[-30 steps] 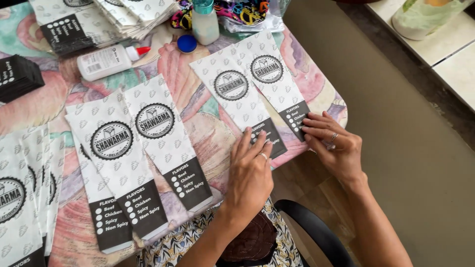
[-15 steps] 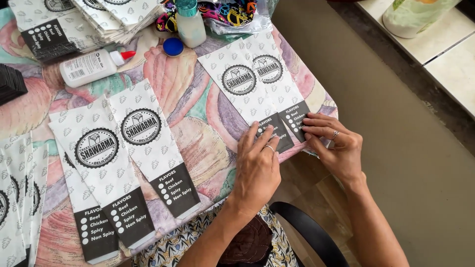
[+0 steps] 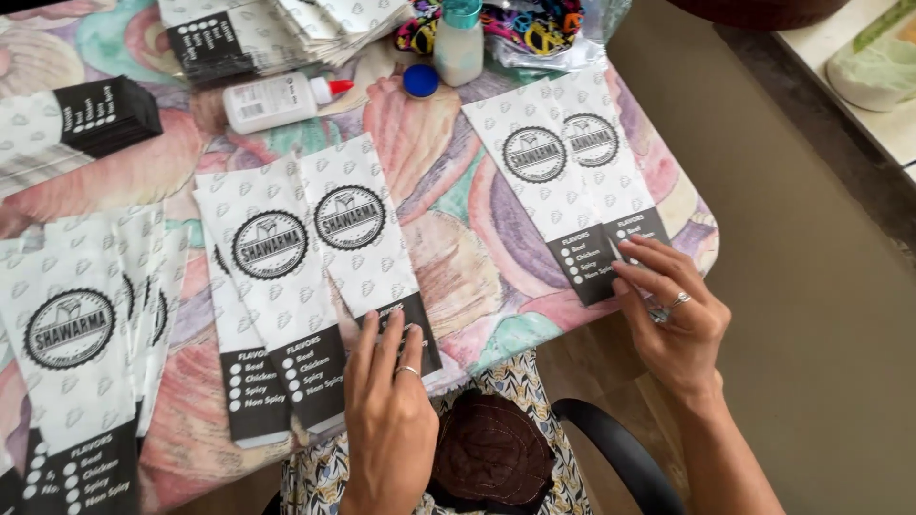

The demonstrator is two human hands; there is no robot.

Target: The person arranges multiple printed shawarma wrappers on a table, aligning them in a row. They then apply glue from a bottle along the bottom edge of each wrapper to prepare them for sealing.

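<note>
Floor (image 3: 821, 315): plain tan, fills the right side of the view. Far right corner shows a pale tiled ledge (image 3: 887, 124) with a greenish-white bag (image 3: 873, 67) on it.

Table (image 3: 448, 238): covered in a pastel floral cloth, pinks, greens, purples. Its right corner sits just past the right hand.

Left edge: fanned stack of white printed paper sleeves (image 3: 76, 334) with black round emblem and black band at the near end. Far left: another stack (image 3: 86, 119) lying sideways. Far centre: a loose pile of the same sleeves (image 3: 286, 33).

Centre: middle group of sleeves (image 3: 296, 286), overlapped, black bands toward the near edge. Right: right pair of sleeves (image 3: 572, 181), overlapped, angled toward the table corner.

Near edge: dark chair arm (image 3: 620, 448), patterned fabric on the lap, brown stitched item (image 3: 491, 453) on it.

Left hand (image 3: 386, 410): flat, fingers extended and open, resting on the black band of the rightmost sleeve in the middle group. Ring on one finger. Grips nothing.

Right hand (image 3: 673, 305): fingers lightly curled, fingertips pressing the near black end of the right pair. Ring visible. Cannot tell if it pinches the edge.

Small stuff, far side: white glue bottle (image 3: 277, 98) with red tip lying on its side, upright pale bottle (image 3: 458, 43) with teal cap, blue cap (image 3: 420, 80) just beside it, bag of coloured bands (image 3: 534, 29).
</note>
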